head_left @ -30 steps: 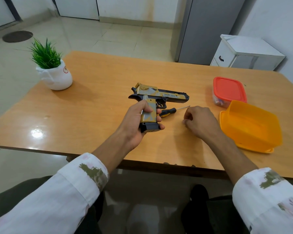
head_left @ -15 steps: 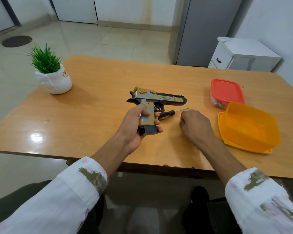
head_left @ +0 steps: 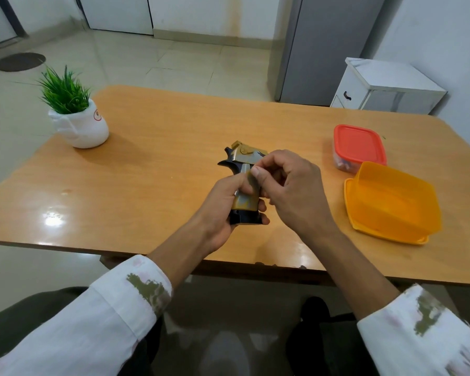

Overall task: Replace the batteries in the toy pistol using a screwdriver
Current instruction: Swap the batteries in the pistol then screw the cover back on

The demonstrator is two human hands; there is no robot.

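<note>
Gold and black, the toy pistol is sitting upright over the middle of the worktop, its butt pointing back at the person. Left grip is wrapping closed around the handle, thumb along the near side, fingers curling under the black base. Right grip is coming in just beside it from the right, fingers bunched and thumb pressing on the upper part of the handle, covering the barrel; whether it is pinching anything small I cannot tell. Well to the right of both grips, an orange tub is lying tilted on its lid, and a red-lidded box is standing just behind it. Far off to the left, a potted plant is resting.
</note>
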